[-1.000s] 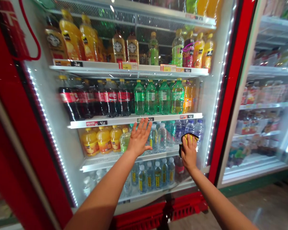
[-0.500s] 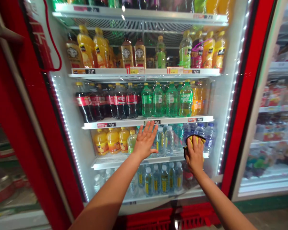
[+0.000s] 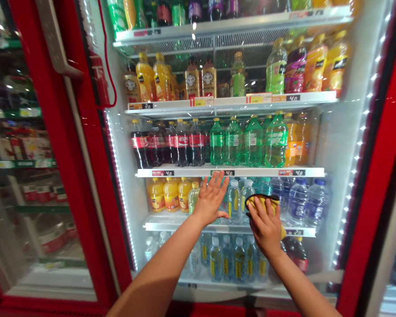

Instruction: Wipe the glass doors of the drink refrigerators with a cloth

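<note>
My left hand [image 3: 211, 198] lies flat with its fingers spread, apparently on the glass door of a drinks fridge, in front of the shelf edge below the green soda bottles [image 3: 253, 141]. Under my right hand [image 3: 267, 226] is a yellow cloth [image 3: 251, 201] with a dark edge. The fingers press it against the glass, and part of it is hidden beneath the palm. Behind the glass near the cloth stand blue-capped water bottles [image 3: 297, 198]. Small clear bottles [image 3: 233, 202] show between the two hands.
Red door frames [image 3: 381, 176] border the fridge on both sides. A metal handle [image 3: 56, 44] sticks out at the left, and a red cord-like loop [image 3: 110, 66] shows beside it. Shelves of juice bottles [image 3: 145, 79] and cola bottles [image 3: 181, 143] fill the fridge. Another fridge [image 3: 36, 185] stands at the left.
My right hand has slid left with the cloth, off the blue-capped bottles and closer to my left hand. The left hand stays about where it was. The view has swung left.
</note>
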A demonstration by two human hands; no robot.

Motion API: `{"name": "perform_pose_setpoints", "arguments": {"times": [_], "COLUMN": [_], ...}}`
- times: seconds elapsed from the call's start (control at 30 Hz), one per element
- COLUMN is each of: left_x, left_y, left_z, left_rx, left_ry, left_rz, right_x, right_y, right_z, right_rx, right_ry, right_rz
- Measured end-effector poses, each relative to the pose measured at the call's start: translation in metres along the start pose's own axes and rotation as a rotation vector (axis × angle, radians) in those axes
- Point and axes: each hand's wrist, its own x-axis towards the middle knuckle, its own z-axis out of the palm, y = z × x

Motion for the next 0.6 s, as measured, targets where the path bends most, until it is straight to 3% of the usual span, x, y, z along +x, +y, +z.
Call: {"name": "perform_pose_setpoints", "arguments": {"times": [0.13, 0.2, 0.27, 0.37, 0.47, 0.6], "left_x": [-0.004, -0.020, -0.047, -0.102, -0.151, -0.195], "left_y": [-0.011, -0.023, -0.037, -0.050, -0.047, -0.035], "left_z": [-0.003, -0.005, -0.004, 0.008, 0.032, 0.060], "left_rx": [0.006, -0.001, -0.009, -0.015, -0.006, -0.006], "left_ry": [0.010, -0.017, -0.035, -0.014, 0.024, 0.076], "left_rz": [0.078, 0.177, 0.208, 0.088, -0.013, -0.103], "right_x": [-0.009, -0.022, -0.030, -0.022, -0.008, -0.023], "right_y": [-0.044, -0.046, -0.038, -0.036, -0.064, -0.097], "right_z": [0.008, 0.006, 0.003, 0.009, 0.026, 0.039], "right_rx": [0.004, 0.010, -0.010, -0.039, -0.018, 0.019], "right_ry": [-0.132, -0.182, -0.158, -0.037, 0.056, -0.045], "right_rz": [-0.040, -0.118, -0.110, 0.096, 0.225, 0.029]}}
